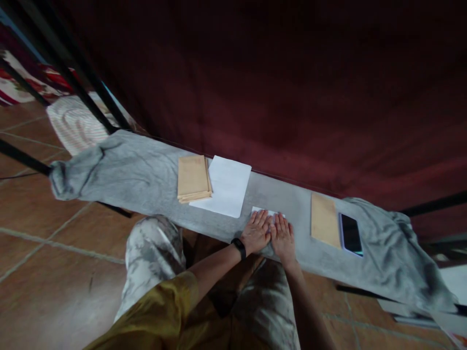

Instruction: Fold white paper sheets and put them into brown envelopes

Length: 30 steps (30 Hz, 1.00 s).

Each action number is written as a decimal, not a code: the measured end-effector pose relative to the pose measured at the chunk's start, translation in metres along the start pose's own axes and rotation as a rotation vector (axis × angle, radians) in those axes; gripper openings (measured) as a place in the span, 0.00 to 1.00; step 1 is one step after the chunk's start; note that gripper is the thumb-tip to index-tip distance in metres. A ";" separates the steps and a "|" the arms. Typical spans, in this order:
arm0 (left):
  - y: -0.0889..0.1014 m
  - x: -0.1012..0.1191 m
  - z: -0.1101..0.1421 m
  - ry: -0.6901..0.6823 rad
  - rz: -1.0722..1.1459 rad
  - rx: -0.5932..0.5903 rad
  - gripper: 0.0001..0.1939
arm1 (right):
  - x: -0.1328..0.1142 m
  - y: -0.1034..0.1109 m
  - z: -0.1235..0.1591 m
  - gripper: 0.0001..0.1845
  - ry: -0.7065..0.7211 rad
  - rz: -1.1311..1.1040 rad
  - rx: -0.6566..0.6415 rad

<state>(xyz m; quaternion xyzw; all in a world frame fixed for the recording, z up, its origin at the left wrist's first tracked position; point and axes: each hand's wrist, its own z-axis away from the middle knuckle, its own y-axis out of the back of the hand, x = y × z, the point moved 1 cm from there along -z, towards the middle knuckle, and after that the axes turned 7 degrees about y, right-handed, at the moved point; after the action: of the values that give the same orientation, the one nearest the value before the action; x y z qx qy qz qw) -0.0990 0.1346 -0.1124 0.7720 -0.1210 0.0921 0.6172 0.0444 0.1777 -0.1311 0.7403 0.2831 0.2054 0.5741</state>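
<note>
Both of my hands lie flat, side by side, on a small white paper (260, 209) at the near edge of the bench. My left hand (255, 232), with a black band on its wrist, has its fingers stretched forward over the paper. Beside it, almost touching, my right hand (282, 237) also rests palm down with fingers extended. Most of the paper is hidden under them, so whether it is folded cannot be seen. Left of my hands are white sheets (229, 187), partly covered by a stack of brown envelopes (193, 176).
A single brown envelope (324, 219) lies to the right, with a phone (351, 235) beside it. Grey cloth (146, 180) covers the narrow bench. A dark red curtain (273, 97) hangs along its far side. Black metal bars (83, 92) stand at the left.
</note>
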 end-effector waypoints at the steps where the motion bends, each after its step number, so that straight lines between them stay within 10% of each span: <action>1: 0.001 0.000 0.001 -0.010 0.004 -0.002 0.29 | 0.003 -0.001 0.001 0.29 -0.017 -0.007 0.007; 24: 0.019 -0.029 0.039 0.017 -0.051 0.044 0.37 | 0.007 0.002 0.011 0.31 -0.137 0.007 0.044; 30: 0.010 -0.008 0.025 0.097 -0.071 0.095 0.31 | 0.005 0.002 0.011 0.29 -0.101 0.003 0.077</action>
<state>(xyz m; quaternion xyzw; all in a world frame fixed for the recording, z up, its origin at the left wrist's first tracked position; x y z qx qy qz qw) -0.1093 0.1092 -0.1109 0.7989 -0.0591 0.1129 0.5878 0.0552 0.1724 -0.1322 0.7715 0.2606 0.1577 0.5586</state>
